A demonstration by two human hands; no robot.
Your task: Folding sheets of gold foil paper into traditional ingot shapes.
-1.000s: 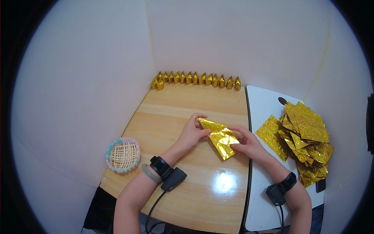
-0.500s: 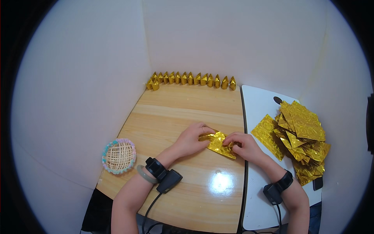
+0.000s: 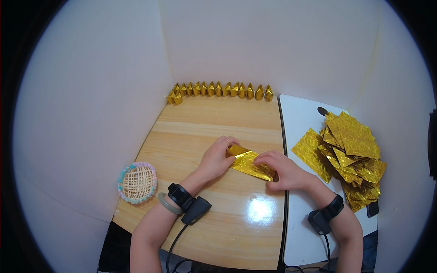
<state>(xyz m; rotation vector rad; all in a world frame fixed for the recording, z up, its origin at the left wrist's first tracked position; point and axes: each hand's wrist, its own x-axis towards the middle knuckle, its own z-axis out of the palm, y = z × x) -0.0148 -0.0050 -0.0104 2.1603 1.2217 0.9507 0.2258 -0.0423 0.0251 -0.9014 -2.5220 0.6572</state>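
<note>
A partly folded sheet of gold foil paper lies slantwise on the wooden tabletop, its upper layer flattened into a long strip. Its left end is pinched by my left hand, thumb in front and fingers behind. My right hand grips the right end, with curled fingers over the top and the thumb at the near corner. The fingertips partly cover both ends of the sheet.
Folded gold paper ingots stand in a row along the back wall. To the right, a loose pile of gold sheets covers part of a white board. A woven basket with a pastel rim sits at the left edge.
The gold paper has gone from crumpled and raised in the middle to flatter and smoother. My left hand has shifted slightly left and away; my right hand has spread over the right end.
</note>
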